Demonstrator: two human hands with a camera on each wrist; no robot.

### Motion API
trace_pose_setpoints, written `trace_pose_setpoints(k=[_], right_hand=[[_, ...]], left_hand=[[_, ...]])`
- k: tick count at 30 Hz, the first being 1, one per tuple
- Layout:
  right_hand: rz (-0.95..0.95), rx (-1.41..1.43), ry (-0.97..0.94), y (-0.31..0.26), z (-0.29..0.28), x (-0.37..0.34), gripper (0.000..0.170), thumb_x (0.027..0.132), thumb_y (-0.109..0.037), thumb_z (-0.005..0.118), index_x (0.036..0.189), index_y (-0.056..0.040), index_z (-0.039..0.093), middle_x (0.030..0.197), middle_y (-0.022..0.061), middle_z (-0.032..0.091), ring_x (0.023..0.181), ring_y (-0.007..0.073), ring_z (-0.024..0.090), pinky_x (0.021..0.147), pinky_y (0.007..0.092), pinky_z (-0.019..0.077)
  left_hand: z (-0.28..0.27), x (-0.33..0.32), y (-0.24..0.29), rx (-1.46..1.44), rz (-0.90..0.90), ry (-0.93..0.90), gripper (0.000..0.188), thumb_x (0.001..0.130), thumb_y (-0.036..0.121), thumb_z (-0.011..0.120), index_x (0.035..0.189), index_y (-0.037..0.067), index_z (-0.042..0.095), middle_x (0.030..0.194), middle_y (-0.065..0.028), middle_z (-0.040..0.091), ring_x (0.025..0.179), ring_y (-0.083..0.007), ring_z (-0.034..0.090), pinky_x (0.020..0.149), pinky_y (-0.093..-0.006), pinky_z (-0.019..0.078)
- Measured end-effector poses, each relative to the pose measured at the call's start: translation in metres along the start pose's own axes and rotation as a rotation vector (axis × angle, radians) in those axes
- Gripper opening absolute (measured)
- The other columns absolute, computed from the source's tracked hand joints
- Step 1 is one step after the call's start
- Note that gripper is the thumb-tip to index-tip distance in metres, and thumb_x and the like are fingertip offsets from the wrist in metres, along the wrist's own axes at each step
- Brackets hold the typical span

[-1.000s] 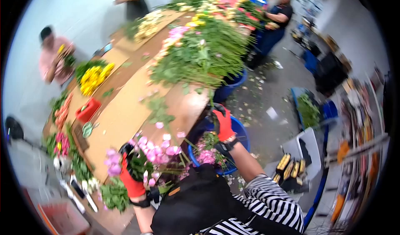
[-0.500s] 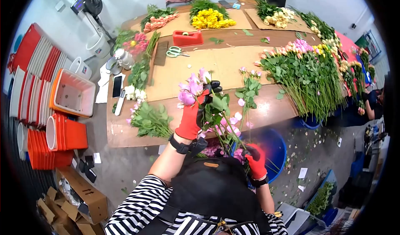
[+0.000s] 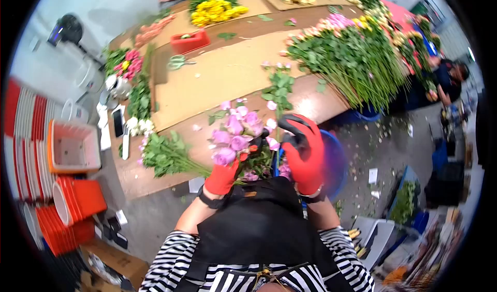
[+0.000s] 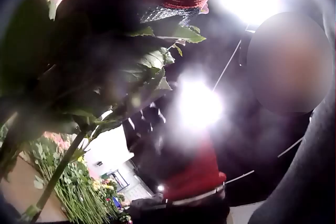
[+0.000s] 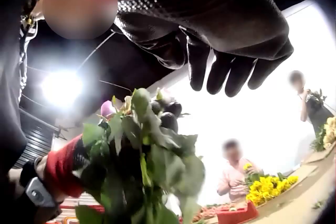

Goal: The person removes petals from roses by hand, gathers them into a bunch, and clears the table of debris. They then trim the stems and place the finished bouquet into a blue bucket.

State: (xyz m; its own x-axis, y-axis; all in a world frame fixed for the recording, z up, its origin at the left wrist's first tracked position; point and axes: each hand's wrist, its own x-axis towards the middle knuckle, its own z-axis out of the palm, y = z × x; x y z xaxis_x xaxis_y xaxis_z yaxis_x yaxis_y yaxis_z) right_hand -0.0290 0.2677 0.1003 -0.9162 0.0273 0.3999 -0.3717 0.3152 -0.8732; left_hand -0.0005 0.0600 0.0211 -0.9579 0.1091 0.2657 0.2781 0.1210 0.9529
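In the head view my left hand (image 3: 223, 178), in a red and black glove, grips a bunch of pink-purple roses (image 3: 237, 137) in front of my chest. The right wrist view shows the dark fingertips (image 5: 169, 120) of that hand curled round the leafy stems (image 5: 144, 166). To the right of the bunch is my right hand (image 3: 306, 155), gloved the same way. Its fingers are bent loosely above the leaves, with nothing held, as the right wrist view (image 5: 226, 29) also shows. Leaves fill much of the left wrist view.
A blue bucket (image 3: 336, 162) stands below my right hand. On the table lie a few rose stems (image 3: 279, 89), a big leafy pile of flowers (image 3: 347, 59), a leafy bunch (image 3: 165, 152), green scissors (image 3: 177, 62) and a red tape dispenser (image 3: 190, 42). Orange crates (image 3: 77, 201) stand at left.
My head view has swung left, then slightly back. The right hand has come up from the bucket to beside the roses. The left hand still grips the bunch, now lower.
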Motion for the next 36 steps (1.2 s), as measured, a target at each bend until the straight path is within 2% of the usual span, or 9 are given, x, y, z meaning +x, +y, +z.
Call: trace_pose_setpoints(k=[1,5,12,13,22,24,27,32,36], right_hand=[[-0.034,-0.037,-0.011,-0.013,0.001,0.006,0.041,0.072,-0.007,0.072,0.112,-0.0051,0.065,0.115,0.0136,0.062,0.112,0.0326,0.055,0.101,0.0414,0.0403],[-0.122,-0.036,0.044,-0.008,0.013,0.000,0.041,0.071,-0.015,0.076,0.110,-0.0078,0.065,0.116,0.0113,0.060,0.113,0.0318,0.052,0.099,0.0441,0.0391],[-0.046,-0.094,0.296,-0.001,0.009,-0.020,0.036,0.068,-0.017,0.077,0.102,-0.0135,0.065,0.110,0.0068,0.062,0.110,0.0302,0.053,0.098,0.0426,0.0363],[-0.058,-0.088,0.350,-0.001,0.005,-0.021,0.035,0.068,-0.017,0.077,0.101,-0.0132,0.065,0.108,0.0066,0.062,0.109,0.0299,0.053,0.099,0.0428,0.0363],[-0.015,-0.169,0.579,0.003,-0.011,-0.039,0.035,0.068,-0.022,0.077,0.098,-0.0114,0.063,0.107,0.0086,0.059,0.109,0.0324,0.050,0.098,0.0434,0.0360],[0.015,-0.143,0.615,0.001,-0.014,-0.044,0.032,0.069,-0.022,0.075,0.096,-0.0102,0.063,0.106,0.0102,0.058,0.108,0.0330,0.050,0.097,0.0425,0.0362],[0.053,-0.069,0.680,-0.001,-0.015,-0.048,0.029,0.071,-0.020,0.073,0.095,-0.0092,0.063,0.104,0.0102,0.059,0.105,0.0327,0.051,0.097,0.0411,0.0361],[0.188,0.489,0.798,0.010,-0.007,-0.049,0.017,0.079,-0.012,0.069,0.089,0.0003,0.062,0.079,0.0058,0.065,0.075,0.0136,0.061,0.070,0.0297,0.0495],[0.306,0.580,0.775,0.025,-0.008,-0.054,0.016,0.084,-0.010,0.069,0.095,0.0006,0.064,0.081,-0.0007,0.063,0.075,0.0056,0.054,0.069,0.0249,0.0479]], left_hand=[[0.001,-0.007,-0.005,0.101,0.024,-0.009,0.021,0.097,0.015,0.053,0.112,0.005,0.065,0.106,-0.0064,0.067,0.094,-0.0203,0.061,0.084,-0.0349,0.0486],[0.000,-0.020,-0.011,-0.115,-0.360,0.004,0.027,0.095,0.011,0.056,0.118,0.002,0.064,0.115,-0.0083,0.065,0.105,-0.0191,0.060,0.090,-0.0338,0.0497],[0.014,0.006,-0.008,-0.263,-0.104,-0.076,0.032,0.097,0.019,0.053,0.121,-0.001,0.060,0.118,-0.0110,0.062,0.103,-0.0240,0.060,0.090,-0.0384,0.0477],[0.023,0.007,-0.010,-0.461,-0.199,-0.050,0.034,0.097,0.020,0.053,0.124,-0.002,0.057,0.119,-0.0109,0.061,0.104,-0.0235,0.060,0.090,-0.0368,0.0476],[0.049,0.026,-0.005,-0.548,-0.316,-0.327,0.050,0.101,0.031,0.043,0.140,-0.001,0.043,0.133,-0.0144,0.054,0.114,-0.0259,0.057,0.093,-0.0367,0.0471],[0.050,0.027,0.010,-0.762,-0.447,-0.462,0.048,0.102,0.030,0.044,0.138,-0.001,0.044,0.131,-0.0146,0.054,0.114,-0.0258,0.057,0.094,-0.0370,0.0468],[0.053,0.025,0.001,-0.548,-0.401,-0.408,0.047,0.102,0.028,0.043,0.139,-0.001,0.042,0.134,-0.0130,0.053,0.114,-0.0238,0.056,0.090,-0.0334,0.0476],[0.046,0.029,-0.029,-0.357,-0.244,-0.461,0.044,0.102,0.026,0.044,0.136,-0.001,0.044,0.129,-0.0112,0.055,0.110,-0.0227,0.057,0.089,-0.0324,0.0479],[0.055,0.031,0.007,-0.645,-0.274,-0.605,0.043,0.100,0.028,0.045,0.132,0.000,0.048,0.125,-0.0118,0.057,0.109,-0.0247,0.058,0.091,-0.0361,0.0479]])
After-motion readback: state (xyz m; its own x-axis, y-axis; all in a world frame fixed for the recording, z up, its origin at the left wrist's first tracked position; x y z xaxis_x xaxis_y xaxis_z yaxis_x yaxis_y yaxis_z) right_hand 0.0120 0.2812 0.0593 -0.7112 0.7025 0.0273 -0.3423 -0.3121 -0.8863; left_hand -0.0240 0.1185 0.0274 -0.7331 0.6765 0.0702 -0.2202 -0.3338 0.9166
